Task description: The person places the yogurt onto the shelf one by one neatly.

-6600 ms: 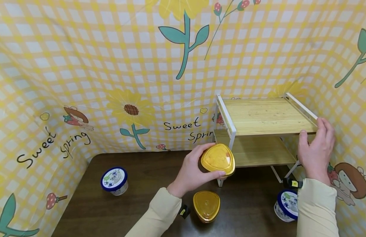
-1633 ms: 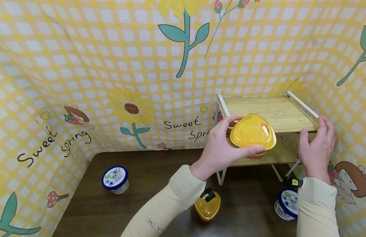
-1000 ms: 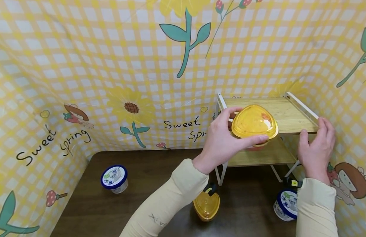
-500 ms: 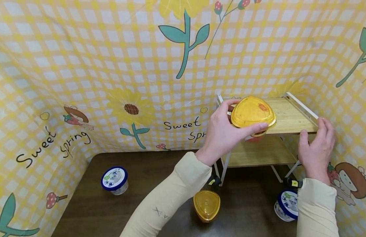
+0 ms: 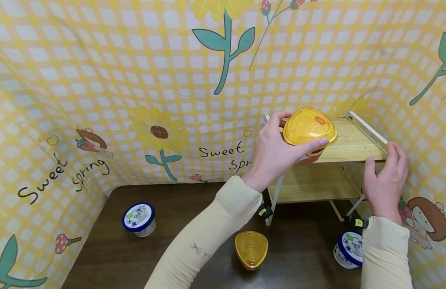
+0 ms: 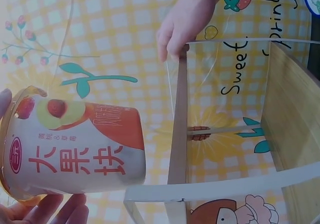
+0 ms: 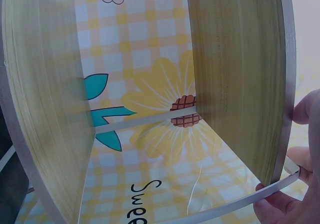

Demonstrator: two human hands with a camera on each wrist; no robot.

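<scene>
My left hand (image 5: 271, 152) holds a yogurt cup (image 5: 310, 127) with a clear amber domed lid, thumb on the near side and fingers behind. In the left wrist view, the white cup (image 6: 85, 146) shows red lettering and fruit pictures; a gap separates its base from the top board of a two-tier wooden shelf rack (image 5: 353, 140). My right hand (image 5: 386, 180) grips the rack's front right corner, thumb at the board's front edge. The right wrist view shows its fingers (image 7: 277, 201) around the white metal rail there.
A second amber-lidded cup (image 5: 251, 249) stands on the dark table (image 5: 194, 224) below my left forearm. One blue-lidded tub (image 5: 138, 218) is at the left; another blue-lidded tub (image 5: 347, 249) sits partly behind my right sleeve. Yellow checked cloth (image 5: 165, 72) encloses the back and sides.
My left hand has carried the yogurt cup right and upward, from beside the rack's left front to over its top board. My right hand keeps its grip on the corner.
</scene>
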